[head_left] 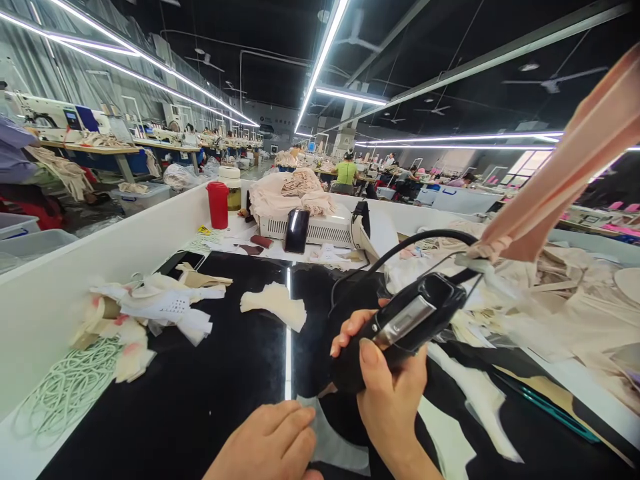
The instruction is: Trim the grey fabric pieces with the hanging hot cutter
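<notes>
My right hand (387,393) is closed round a black corded hand tool (407,320) with a silver plate, held over the black table top (225,373). Its black cable (400,250) loops up and back toward the rear of the table. My left hand (270,443) lies at the bottom edge with its fingers together, pressing down on a pale translucent fabric piece (333,450) that rests on the black surface just below the tool.
Cream fabric scraps (275,303) and white cut pieces (165,307) lie on the left, with coiled pale cord (65,390). A red cup (218,204), a white box (320,230) under piled fabric, heaped beige fabric (565,313) at right. A peach strip (565,167) hangs upper right. People work at distant sewing tables.
</notes>
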`<state>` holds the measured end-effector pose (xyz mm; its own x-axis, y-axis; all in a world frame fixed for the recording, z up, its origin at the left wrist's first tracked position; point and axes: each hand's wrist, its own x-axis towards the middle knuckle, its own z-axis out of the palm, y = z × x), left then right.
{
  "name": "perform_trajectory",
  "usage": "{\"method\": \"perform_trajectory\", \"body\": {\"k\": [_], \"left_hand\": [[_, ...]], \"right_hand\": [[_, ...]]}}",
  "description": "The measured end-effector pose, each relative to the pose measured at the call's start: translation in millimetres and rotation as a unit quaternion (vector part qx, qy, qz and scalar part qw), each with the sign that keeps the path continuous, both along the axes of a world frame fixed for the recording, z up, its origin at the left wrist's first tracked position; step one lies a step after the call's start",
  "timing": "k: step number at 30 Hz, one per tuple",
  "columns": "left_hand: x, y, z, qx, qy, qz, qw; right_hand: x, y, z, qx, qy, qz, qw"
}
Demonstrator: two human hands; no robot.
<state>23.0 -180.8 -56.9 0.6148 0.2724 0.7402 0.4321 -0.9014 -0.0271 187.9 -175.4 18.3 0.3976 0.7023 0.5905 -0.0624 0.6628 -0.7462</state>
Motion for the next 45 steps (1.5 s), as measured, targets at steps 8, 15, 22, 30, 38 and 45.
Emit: {"method": "perform_trajectory", "body": {"k": [8,15,22,30,38,45], "left_hand": [[0,1,1.3,0.01,-0.003,-0.004,1.0],[1,1,2.1,0.023,-0.006,-0.002,1.0],[3,2,-3.5,0.034,-0.01,0.003,0.999],[3,2,-4.5,0.034,-0.013,0.009,0.999],[5,1,-4.1,0.042,-0.025,0.009,0.999],[3,3,-2.1,0.027,-0.007,0.001,1.0]], "right_hand": [[-3,0,1.6,-0.006,0.017,-0.003,1.0],[-10,0,3.9,-0.005,0.037,0.022,0.999],[-14,1,1.5,-0.012,0.018,0.007,1.0],[-18,2,6.6,-0.017,0.044,0.011,0.999],[-23,6,2.3,-0.023,0.04,0.023,0.999],[-14,4,6.1,-0.029,0.039,0.011,0.999]]}}
